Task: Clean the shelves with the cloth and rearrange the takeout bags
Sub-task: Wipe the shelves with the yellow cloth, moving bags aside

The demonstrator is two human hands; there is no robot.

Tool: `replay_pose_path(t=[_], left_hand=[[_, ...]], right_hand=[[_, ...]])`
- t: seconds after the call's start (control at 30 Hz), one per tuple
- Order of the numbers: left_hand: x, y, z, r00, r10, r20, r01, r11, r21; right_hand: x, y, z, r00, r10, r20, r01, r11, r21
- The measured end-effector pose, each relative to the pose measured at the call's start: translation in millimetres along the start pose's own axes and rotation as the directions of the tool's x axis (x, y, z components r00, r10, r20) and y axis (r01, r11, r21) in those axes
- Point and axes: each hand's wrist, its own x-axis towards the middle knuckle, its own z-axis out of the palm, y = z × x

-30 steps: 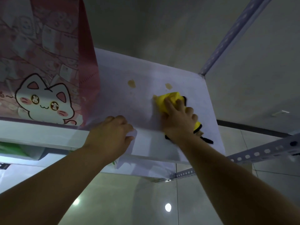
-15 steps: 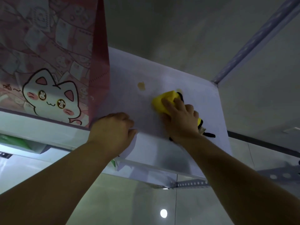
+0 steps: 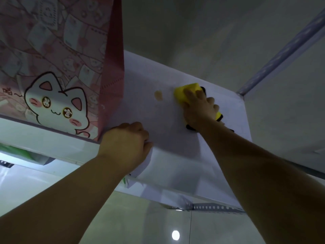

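A pink takeout bag (image 3: 58, 67) printed with a white cartoon cat stands upright at the far left, on the shelf (image 3: 140, 110). It fills the view's 9 to 11 o'clock. Under the shelf's front lip, at about 8 o'clock, a bit of something green (image 3: 15, 152) shows, too dim to name.

The left hand (image 3: 124, 140) is just at the bag's lower right corner. Its fingers are curled over the shelf's front edge, where the white covering folds down. The knuckles face up and the forearm runs off toward 7 o'clock.

From that hand, at about 1 o'clock, a small tan stain (image 3: 158, 95) sits on the bare white surface. It is apart from both hands. Just beside it, at its 3 o'clock, lies the yellow cloth (image 3: 186, 93), bunched, with black trim showing at its right and near ends.

The right hand (image 3: 198, 110) lies on top of the cloth, fingers laid forward over the yellow and pressing it onto the shelf. The yellow end sticks out past the fingertips toward 10 o'clock. The two hands are well apart, the right one farther back on the shelf than the left.

At 2 o'clock a pale perforated post (image 3: 281, 55) rises from the shelf's back right corner. Below the shelf, at 5 o'clock, a perforated rail (image 3: 216, 207) shows, and a round light spot (image 3: 175, 235) glares on the tiled floor.
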Motion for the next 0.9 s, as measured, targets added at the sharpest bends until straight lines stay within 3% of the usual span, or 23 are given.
replay_pose_path(t=[0.1, 0.17, 0.23, 0.4, 0.47, 0.6, 0.67, 0.8, 0.9], left_hand=[[-0.4, -0.6, 1.8, 1.0, -0.015, -0.006, 0.015, 1.0, -0.001], [-0.6, -1.4, 2.5, 1.0, -0.011, -0.009, 0.011, 1.0, -0.009], [0.0, -2.0, 3.5, 1.0, 0.0, -0.012, 0.0, 1.0, -0.009], [1.4, -1.7, 0.3, 0.999, -0.011, 0.035, 0.011, 1.0, 0.008], [0.5, -1.6, 0.4, 0.998, -0.034, 0.049, 0.035, 0.999, -0.012], [-1.6, -1.1, 5.7, 0.988, -0.104, 0.111, 0.1, 0.994, 0.041], [-1.9, 0.9, 6.3, 0.984, -0.111, 0.137, 0.11, 0.994, 0.016], [-4.5, -3.3, 6.3, 0.976, -0.181, 0.122, 0.187, 0.982, -0.038], [-7.3, -8.2, 8.8, 0.979, -0.159, 0.13, 0.164, 0.986, -0.028]], right_hand=[[-39.9, 10.2, 6.9, 0.971, -0.222, -0.085, 0.224, 0.974, 0.019], [-61.1, 27.7, 8.4, 0.955, -0.276, -0.108, 0.282, 0.958, 0.053], [-53.6, 41.3, 6.2, 0.974, -0.216, -0.075, 0.219, 0.975, 0.044], [0.5, 12.1, -4.3, 0.984, 0.172, 0.044, -0.174, 0.984, 0.035], [-7.4, -3.2, -3.3, 0.989, 0.138, 0.045, -0.138, 0.99, 0.011], [-72.9, -7.7, 11.3, 0.976, -0.186, -0.117, 0.186, 0.982, -0.006], [-99.0, -8.2, 14.7, 0.95, -0.26, -0.172, 0.267, 0.963, 0.019], [-77.2, -9.0, 16.7, 0.981, -0.165, -0.102, 0.168, 0.986, 0.022], [-27.8, -21.5, 14.4, 0.999, -0.028, -0.03, 0.03, 0.998, 0.05]])
